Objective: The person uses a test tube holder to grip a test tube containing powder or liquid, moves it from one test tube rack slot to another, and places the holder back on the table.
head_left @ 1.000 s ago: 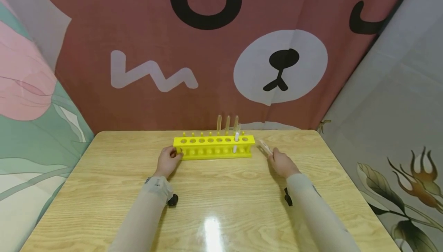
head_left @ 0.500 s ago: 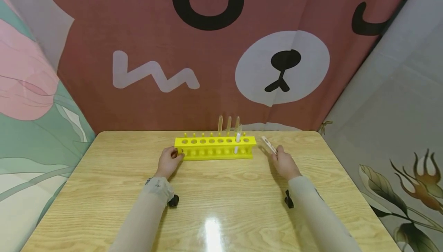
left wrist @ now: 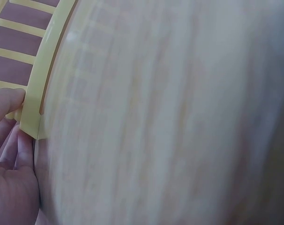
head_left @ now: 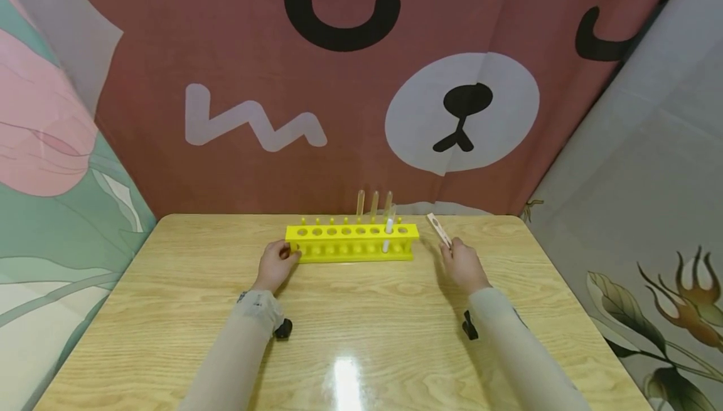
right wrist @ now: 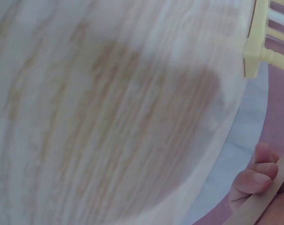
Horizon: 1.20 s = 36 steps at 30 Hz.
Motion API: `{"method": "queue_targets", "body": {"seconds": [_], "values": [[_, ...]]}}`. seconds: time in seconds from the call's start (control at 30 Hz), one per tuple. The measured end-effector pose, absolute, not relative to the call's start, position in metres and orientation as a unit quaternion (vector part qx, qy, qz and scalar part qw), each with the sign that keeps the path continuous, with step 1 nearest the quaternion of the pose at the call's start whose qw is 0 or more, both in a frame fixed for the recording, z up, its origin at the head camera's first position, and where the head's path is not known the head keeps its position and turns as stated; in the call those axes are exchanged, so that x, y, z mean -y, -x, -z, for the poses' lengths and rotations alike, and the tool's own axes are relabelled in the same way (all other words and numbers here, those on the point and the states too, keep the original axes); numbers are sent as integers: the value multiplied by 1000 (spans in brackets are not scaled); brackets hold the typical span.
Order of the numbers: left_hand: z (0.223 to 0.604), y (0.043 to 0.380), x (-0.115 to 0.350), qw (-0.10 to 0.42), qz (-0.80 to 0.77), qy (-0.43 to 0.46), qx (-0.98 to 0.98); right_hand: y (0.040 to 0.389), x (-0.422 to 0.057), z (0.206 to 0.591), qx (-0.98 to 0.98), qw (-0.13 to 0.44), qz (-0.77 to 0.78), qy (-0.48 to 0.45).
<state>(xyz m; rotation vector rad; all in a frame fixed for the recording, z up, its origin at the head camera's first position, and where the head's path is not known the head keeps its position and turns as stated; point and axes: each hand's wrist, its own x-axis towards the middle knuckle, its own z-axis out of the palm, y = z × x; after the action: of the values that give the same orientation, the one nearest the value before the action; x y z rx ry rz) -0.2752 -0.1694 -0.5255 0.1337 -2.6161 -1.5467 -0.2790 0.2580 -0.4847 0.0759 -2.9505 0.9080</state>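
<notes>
A yellow test tube rack (head_left: 339,240) stands toward the back of the table. My left hand (head_left: 275,265) grips its left end, the thumb on the end of the base in the left wrist view. One test tube with white contents (head_left: 390,226) leans in a hole near the rack's right end. Behind it, three clear test tubes (head_left: 361,202) sit upside down on the back pegs. Right of the rack, my right hand (head_left: 464,265) pinches a wooden test tube clamp (head_left: 437,228), its tip pointing back and left. The right wrist view shows fingers (right wrist: 259,180) wrapped about the clamp's handle.
The wood-grain table (head_left: 361,310) ends at a back edge just behind the rack. A brown curtain with a bear face (head_left: 350,166) hangs behind it. Patterned curtains (head_left: 649,210) flank both sides.
My right hand has turned the clamp so its flat side shows and its tip sits slightly higher and farther back. The left hand keeps its grip; the rack stands in place.
</notes>
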Motion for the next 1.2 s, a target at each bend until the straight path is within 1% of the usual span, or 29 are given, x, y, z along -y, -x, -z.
{"method": "queue_targets", "body": {"seconds": [0.43, 0.67, 0.83, 1.07, 1.2], "values": [[526, 275, 168, 50, 509, -41, 859, 276, -246, 467, 955, 41, -291, -35], [526, 274, 168, 51, 503, -42, 862, 274, -236, 461, 953, 70, -284, -79], [526, 275, 169, 45, 510, -45, 858, 274, -228, 456, 951, 81, -288, -80], [528, 277, 171, 41, 511, -47, 857, 274, -222, 449, 950, 77, -293, -83], [529, 278, 171, 44, 510, -43, 858, 274, -220, 444, 948, 85, -293, -96]]}}
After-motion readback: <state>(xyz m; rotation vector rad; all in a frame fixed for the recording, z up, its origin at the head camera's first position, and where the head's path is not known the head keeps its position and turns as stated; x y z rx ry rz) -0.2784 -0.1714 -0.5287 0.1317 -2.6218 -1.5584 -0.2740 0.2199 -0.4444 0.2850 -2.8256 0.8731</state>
